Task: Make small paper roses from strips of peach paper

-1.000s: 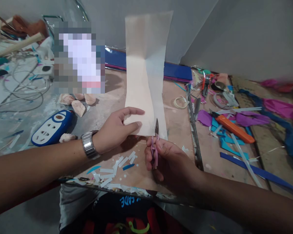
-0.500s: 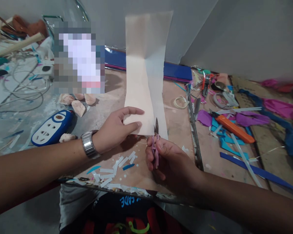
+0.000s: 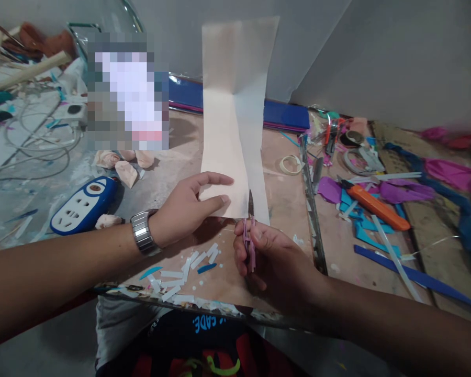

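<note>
A long pale sheet of paper (image 3: 222, 133) stretches from the worktable up towards the wall, with a vertical crease or cut line running down it. My left hand (image 3: 188, 204) grips the sheet near its lower left, thumb and index finger on top; the other fingers are hidden. Small scissors (image 3: 250, 246) with pink handles sit in my right hand (image 3: 272, 251), fingers wrapped through and around the handles. Their dark blades point away from me at the sheet's near edge and look closed together, touching the paper.
Blue flat boxes (image 3: 286, 115) lie behind the paper. A blue-and-white power strip (image 3: 80, 207) and pale petal-like pieces (image 3: 126, 174) are at left. Paper scraps (image 3: 186, 267) litter the near edge. To the right are a tape roll (image 3: 291, 165) and an orange cutter knife (image 3: 377, 204).
The scissor blades, slightly apart before, have come together. My left hand and the sheet stay almost in place.
</note>
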Demonstrator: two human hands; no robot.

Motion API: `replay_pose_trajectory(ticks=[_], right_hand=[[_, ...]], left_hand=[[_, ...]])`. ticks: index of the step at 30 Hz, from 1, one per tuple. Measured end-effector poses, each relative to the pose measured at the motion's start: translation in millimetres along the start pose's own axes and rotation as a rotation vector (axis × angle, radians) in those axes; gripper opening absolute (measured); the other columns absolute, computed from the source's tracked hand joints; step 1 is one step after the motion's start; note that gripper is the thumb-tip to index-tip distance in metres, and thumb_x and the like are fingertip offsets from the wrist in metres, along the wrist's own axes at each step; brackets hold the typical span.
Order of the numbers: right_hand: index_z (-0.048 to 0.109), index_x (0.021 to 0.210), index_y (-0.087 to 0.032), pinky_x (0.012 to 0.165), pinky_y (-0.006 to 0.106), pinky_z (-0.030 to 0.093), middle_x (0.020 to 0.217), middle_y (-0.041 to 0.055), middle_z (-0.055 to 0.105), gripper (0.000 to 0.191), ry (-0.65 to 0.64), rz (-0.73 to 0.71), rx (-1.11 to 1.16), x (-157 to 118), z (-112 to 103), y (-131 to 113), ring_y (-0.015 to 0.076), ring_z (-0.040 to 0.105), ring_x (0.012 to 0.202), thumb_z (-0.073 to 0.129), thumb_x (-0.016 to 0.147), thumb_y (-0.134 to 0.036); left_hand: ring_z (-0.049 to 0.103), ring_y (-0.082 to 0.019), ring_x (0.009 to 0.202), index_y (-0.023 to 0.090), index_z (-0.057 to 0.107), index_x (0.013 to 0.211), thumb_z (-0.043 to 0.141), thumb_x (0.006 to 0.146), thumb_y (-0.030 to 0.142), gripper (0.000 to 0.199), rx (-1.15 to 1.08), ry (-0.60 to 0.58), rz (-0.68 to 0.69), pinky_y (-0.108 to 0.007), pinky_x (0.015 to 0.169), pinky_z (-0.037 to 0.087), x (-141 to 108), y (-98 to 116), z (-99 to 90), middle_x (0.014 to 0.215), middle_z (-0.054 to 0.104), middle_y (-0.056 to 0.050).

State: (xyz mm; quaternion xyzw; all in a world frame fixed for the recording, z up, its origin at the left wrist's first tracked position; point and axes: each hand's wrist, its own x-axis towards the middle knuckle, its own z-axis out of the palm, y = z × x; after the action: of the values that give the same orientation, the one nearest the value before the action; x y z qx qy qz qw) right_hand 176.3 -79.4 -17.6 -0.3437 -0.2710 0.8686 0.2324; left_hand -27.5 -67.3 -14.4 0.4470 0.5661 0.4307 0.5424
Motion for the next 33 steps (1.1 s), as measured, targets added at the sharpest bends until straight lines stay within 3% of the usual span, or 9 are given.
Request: replay_pose_trajectory(ticks=[5,11,17,33], right_hand=[[0.062,0.101,-0.019,0.037,0.015,0.035,0.072,-0.0014,0.063,0.025,0.017,-0.002,0.016,-0.6,2.0,-0.7,0.0099,0.057,0.055,0.071,0.094,-0.041],[0.063,0.103,-0.019,0.037,0.014,0.035,0.073,-0.0008,0.063,0.027,0.025,-0.006,0.005,-0.3,1.6,-1.1,0.0106,0.058,0.056,0.072,0.093,-0.042],[0.064,0.105,-0.019,0.035,0.015,0.035,0.073,-0.0006,0.063,0.030,0.015,0.000,0.012,0.2,2.1,-1.9,0.0105,0.056,0.054,0.073,0.092,-0.043],[0.061,0.104,-0.019,0.036,0.016,0.036,0.073,-0.0018,0.063,0.027,-0.031,0.003,0.038,0.8,2.0,-0.5,0.0103,0.059,0.054,0.067,0.096,-0.044]], left_hand=[[0.058,-0.011,0.070,0.021,0.071,0.116,0.074,0.083,0.026,0.033,0.004,0.003,0.016,-0.024,0.063,0.051,0.7,0.2,-0.8,0.099,0.066,-0.003],[0.059,-0.011,0.057,0.022,0.068,0.117,0.074,0.083,0.023,0.035,-0.092,-0.011,-0.044,-0.024,0.055,0.050,0.3,2.3,1.2,0.080,0.064,0.001],[0.062,-0.012,0.054,0.022,0.066,0.119,0.075,0.082,0.022,0.038,-0.172,-0.032,-0.093,-0.025,0.053,0.051,0.3,1.8,2.0,0.074,0.065,0.001],[0.065,-0.012,0.056,0.020,0.065,0.120,0.074,0.082,0.020,0.039,-0.199,-0.038,-0.092,-0.027,0.057,0.055,0.5,2.9,3.0,0.075,0.067,0.002]])
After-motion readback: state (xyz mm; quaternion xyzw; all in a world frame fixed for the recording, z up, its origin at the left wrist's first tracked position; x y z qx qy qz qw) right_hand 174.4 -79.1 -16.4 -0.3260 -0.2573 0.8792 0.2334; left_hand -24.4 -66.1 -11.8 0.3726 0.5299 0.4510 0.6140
